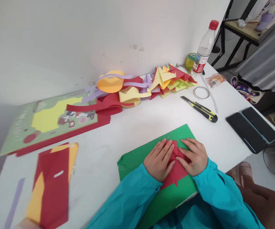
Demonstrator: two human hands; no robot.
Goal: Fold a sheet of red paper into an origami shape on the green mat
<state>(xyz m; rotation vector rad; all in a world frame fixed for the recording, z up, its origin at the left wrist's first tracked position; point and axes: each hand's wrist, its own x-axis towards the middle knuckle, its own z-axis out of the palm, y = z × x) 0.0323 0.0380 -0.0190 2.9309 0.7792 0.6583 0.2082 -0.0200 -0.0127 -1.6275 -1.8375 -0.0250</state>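
A folded red paper (pixel 176 171) lies on a green mat (pixel 137 159) at the near edge of the white table. My left hand (pixel 160 159) lies flat on the paper's left half, fingers stretched out and pressing down. On the right half rests my right hand (pixel 194 156), its fingers also flat and pointing inward toward the fold. Both arms wear teal sleeves. The hands cover most of the paper's top part.
Red and yellow sheets (pixel 52 178) lie near left. A green paper pack (pixel 49 119) and several folded and curled paper pieces (pixel 137 87) line the wall. A yellow utility knife (pixel 200 109), tape roll (pixel 201 92), water bottle (pixel 204 49) and two phones (pixel 253 127) sit right.
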